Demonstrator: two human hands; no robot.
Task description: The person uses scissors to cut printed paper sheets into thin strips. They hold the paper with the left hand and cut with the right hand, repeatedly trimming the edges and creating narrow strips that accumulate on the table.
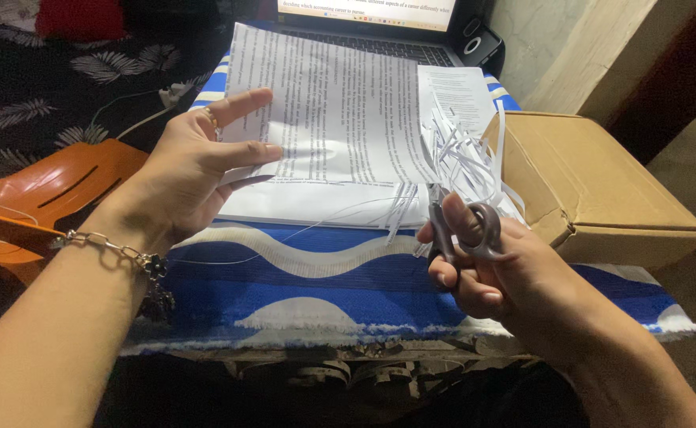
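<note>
Printed paper sheet (pixel 340 111), tilted up, its right edge cut into thin white strips (pixel 463 158); grey-handled scissors (pixel 463 230) upright just below the strips.

You have only one view here, from the camera on your head. It looks forward and down, over your forearms, onto the low table with the blue and white cloth (pixel 284 277). It sits close: your left hand (pixel 197 170) and right hand (pixel 506 277) fill the lower half of the frame. At the far top edge you see the laptop (pixel 379 36), and at the right the cardboard box (pixel 601 190).
</note>
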